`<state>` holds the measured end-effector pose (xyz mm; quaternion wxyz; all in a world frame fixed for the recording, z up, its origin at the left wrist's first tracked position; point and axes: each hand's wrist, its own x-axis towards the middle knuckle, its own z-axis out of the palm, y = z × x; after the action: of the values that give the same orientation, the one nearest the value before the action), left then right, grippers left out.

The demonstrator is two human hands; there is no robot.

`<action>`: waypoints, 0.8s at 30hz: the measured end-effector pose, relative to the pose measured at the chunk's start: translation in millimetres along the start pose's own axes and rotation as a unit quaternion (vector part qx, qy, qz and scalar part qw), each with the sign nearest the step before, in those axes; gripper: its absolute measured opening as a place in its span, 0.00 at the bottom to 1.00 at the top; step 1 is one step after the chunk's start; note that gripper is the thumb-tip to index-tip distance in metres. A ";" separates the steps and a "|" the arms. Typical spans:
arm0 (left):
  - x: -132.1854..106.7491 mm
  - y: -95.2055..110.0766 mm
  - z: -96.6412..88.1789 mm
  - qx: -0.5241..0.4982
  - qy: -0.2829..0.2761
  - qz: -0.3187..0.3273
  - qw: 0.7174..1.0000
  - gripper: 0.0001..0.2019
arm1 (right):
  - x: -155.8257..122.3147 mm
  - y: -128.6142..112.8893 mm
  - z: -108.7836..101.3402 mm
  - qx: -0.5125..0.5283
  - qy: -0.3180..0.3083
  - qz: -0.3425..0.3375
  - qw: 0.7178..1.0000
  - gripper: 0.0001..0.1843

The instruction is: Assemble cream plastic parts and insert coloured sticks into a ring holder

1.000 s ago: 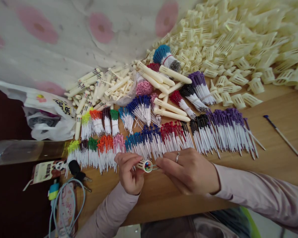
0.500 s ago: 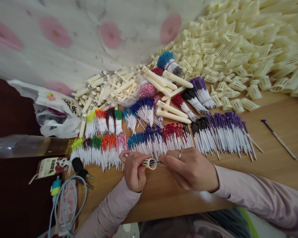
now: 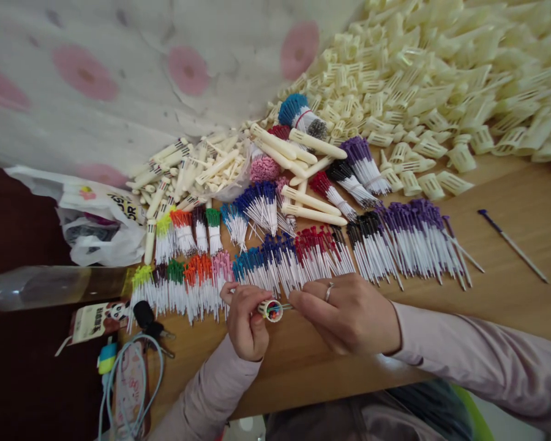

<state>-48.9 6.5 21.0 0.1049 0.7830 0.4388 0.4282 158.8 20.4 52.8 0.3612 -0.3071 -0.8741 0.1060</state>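
My left hand [image 3: 244, 321] is closed round a cream pen barrel [image 3: 272, 310], its open end facing me with coloured refill tips inside. My right hand [image 3: 346, 315], a ring on one finger, pinches a thin refill [image 3: 288, 305] at the barrel's mouth. Both hands hover just above the wooden table [image 3: 509, 294], right in front of rows of white refills with coloured ends [image 3: 303, 254]: yellow-green, orange, pink, blue, red, black, purple.
A large heap of cream slotted barrel parts [image 3: 441, 79] fills the back right. Finished cream pens [image 3: 188, 171] lie at the back left beside a plastic bag [image 3: 96, 220]. A lone refill [image 3: 512, 245] lies at the right. A bottle [image 3: 50, 285], keys [image 3: 149, 321] and a cable [image 3: 128, 392] lie at the left.
The hands stay together at the barrel; the refill sits a little deeper in it. The view has shifted slightly.
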 end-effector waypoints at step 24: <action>2.0 -6.4 -1.9 0.049 0.084 0.019 0.995 0.12 | 0.1 -0.5 -1.3 0.012 0.016 -0.008 1.000 0.10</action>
<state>-53.7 11.4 19.9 0.0210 0.7565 0.4517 0.4726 159.4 20.1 53.9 0.3799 -0.2977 -0.8691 0.1081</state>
